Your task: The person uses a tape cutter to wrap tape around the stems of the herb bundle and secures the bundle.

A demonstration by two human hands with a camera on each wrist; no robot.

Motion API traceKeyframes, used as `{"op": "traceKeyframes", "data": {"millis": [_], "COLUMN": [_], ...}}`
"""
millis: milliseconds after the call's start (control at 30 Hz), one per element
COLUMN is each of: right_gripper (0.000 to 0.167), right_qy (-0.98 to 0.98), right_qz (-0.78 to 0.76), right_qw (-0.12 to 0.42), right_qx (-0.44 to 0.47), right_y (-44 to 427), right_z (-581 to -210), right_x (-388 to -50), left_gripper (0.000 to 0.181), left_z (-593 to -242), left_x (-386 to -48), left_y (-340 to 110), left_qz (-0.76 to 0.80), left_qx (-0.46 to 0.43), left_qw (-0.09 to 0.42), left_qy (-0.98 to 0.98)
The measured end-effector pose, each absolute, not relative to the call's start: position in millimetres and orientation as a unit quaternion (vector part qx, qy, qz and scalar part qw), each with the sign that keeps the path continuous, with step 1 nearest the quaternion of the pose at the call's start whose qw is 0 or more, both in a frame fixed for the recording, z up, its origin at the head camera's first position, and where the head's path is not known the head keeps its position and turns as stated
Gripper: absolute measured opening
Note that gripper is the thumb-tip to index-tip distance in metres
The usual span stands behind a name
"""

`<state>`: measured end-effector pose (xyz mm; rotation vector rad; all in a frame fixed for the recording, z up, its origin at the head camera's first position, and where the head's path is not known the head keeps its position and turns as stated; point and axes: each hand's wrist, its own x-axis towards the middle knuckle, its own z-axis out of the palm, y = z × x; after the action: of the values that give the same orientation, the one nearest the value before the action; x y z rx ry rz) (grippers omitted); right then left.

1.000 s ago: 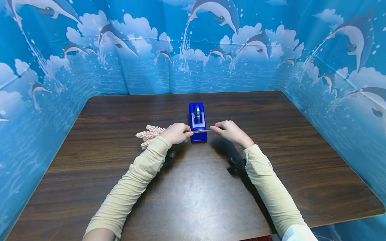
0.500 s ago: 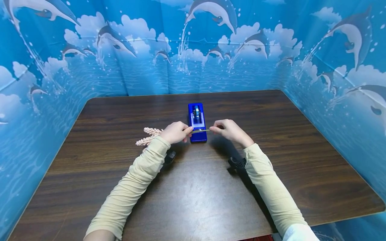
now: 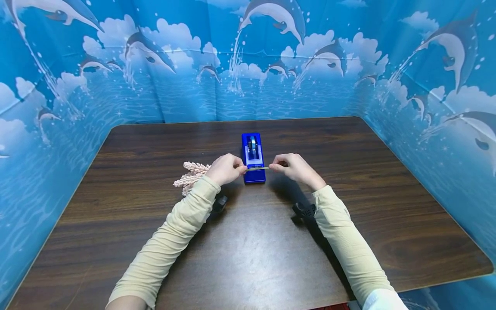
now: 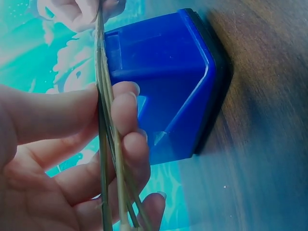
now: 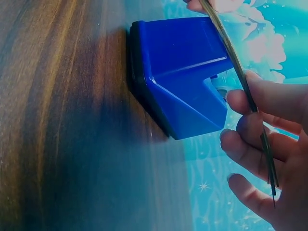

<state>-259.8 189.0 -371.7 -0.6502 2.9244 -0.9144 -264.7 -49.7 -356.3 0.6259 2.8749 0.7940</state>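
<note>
A bunch of thin stems with pale pink flower sprigs lies level across the front of a blue tape dispenser. My left hand pinches the stems between thumb and fingers, the sprigs sticking out on its far left side. At the other end, my right hand pinches the stem tips. In the left wrist view the green-brown stems fan out below the thumb. The right wrist view has the stems touching or very near the dispenser's cutting edge; I cannot tell which.
A tape roll sits inside the dispenser. Everything stands on a dark wood-grain table. Behind and at both sides hangs a blue curtain printed with dolphins. Black wrist cameras hang under the forearms.
The pink sprigs spread apart, then drew somewhat together again as my left fingers shifted on the stems. My right hand and the dispenser have stayed nearly in place.
</note>
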Motion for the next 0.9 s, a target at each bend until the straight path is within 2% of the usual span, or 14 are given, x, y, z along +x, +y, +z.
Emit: {"op": "traceKeyframes", "data": {"millis": [233,333,467,533,633,767,900], "right_gripper": [0.016,0.008,0.015,0.014,0.012,0.032,0.044], "right_qy": [0.934,0.931,0.929,0.931,0.934,0.934,0.937], "right_qz": [-0.279,-0.263,-0.230,-0.230,-0.248,-0.274,-0.278], "right_qw": [-0.025,-0.070,-0.123,-0.106,-0.039,0.029,0.043], "right_qx": [-0.222,-0.243,-0.264,-0.263,-0.254,-0.229,-0.208], "right_y": [188,187,186,186,187,186,185], "right_z": [-371,-373,-379,-381,-381,-381,-381], "right_x": [-258,-259,-262,-262,-261,-261,-262], "left_gripper": [0.017,0.012,0.009,0.008,0.008,0.009,0.009], "left_z": [-356,-357,-358,-357,-356,-355,-355], "left_x": [-263,-263,-264,-264,-264,-264,-264], "left_y": [-49,-49,-49,-49,-49,-49,-49], "left_qz": [0.259,0.268,0.283,0.286,0.281,0.270,0.259], "left_qx": [0.200,0.198,0.201,0.204,0.208,0.205,0.204], "left_qw": [0.039,0.036,0.035,0.037,0.038,0.043,0.036], "left_qy": [0.944,0.942,0.937,0.936,0.936,0.940,0.943]}}
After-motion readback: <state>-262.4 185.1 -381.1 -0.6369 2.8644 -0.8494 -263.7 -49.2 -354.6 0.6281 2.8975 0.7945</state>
